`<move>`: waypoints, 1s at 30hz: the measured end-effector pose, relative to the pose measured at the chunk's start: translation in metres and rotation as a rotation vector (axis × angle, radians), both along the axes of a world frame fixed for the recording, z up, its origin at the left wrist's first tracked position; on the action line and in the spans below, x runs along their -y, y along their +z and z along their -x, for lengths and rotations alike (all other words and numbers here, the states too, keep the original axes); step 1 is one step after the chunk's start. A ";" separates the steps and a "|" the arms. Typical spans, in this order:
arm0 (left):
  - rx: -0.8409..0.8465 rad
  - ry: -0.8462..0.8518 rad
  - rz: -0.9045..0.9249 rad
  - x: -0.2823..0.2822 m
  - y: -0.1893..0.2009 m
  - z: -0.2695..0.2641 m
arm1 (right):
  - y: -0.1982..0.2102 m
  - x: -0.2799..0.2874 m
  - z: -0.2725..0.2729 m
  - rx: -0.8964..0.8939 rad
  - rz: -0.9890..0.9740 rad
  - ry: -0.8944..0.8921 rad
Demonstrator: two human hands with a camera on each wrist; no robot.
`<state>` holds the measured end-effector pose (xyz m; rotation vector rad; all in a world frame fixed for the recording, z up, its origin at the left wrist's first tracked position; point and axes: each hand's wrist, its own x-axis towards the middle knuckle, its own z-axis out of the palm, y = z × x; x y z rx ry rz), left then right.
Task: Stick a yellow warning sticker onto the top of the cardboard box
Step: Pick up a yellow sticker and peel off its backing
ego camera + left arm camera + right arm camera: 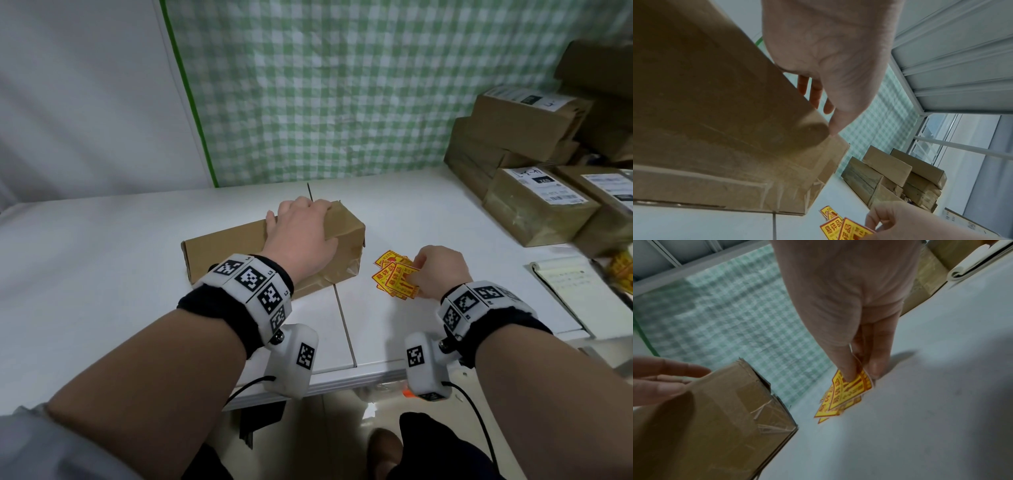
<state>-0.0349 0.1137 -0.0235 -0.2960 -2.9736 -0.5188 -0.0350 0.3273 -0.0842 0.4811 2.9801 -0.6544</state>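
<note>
A long brown cardboard box (233, 243) (715, 113) (715, 426) lies taped on the white table (102, 274). My left hand (301, 233) (828, 65) rests on its top near the right end, with the fingers (663, 382) reaching over the far edge. To the right of the box lies a small pile of yellow warning stickers (394, 277) (830, 227) with red print. My right hand (438, 270) (849, 305) pinches the top sticker (851, 391) between thumb and fingers and lifts its near edge a little off the pile.
Several labelled cardboard parcels (534, 205) are stacked at the right back. A white notepad (568, 291) lies at the right edge. A green checked cloth (342, 85) hangs behind the table. The table's front edge (342, 383) is close to my wrists.
</note>
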 end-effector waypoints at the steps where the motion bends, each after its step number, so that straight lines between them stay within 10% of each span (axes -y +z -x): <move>1: 0.004 0.000 0.005 0.000 0.000 -0.001 | 0.000 -0.001 -0.001 -0.020 0.012 -0.011; 23: 0.159 0.029 0.197 -0.001 0.001 0.015 | 0.001 0.005 0.025 0.049 -0.137 0.080; 30: 0.025 -0.041 -0.036 0.000 0.018 0.010 | 0.043 0.000 0.019 -0.269 0.676 -0.129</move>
